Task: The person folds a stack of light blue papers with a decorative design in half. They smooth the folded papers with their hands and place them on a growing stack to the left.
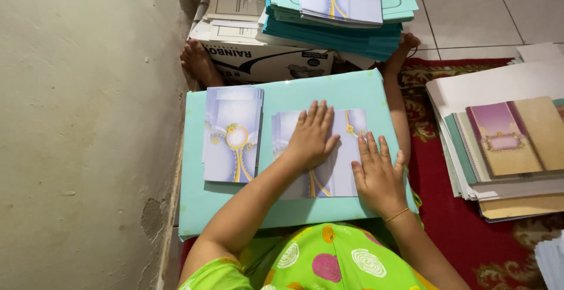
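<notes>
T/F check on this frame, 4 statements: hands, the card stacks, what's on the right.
1. Both hands press flat on one lavender card sheet. True: left hand and right hand lie palm down on the sheet.
2. The sheet lies on a red board. False: the board is light teal.
3. A second lavender stack lies left of the hands. True.
4. The paper pile at right sits on bare tile. False: it rests on a red patterned rug.
</notes>
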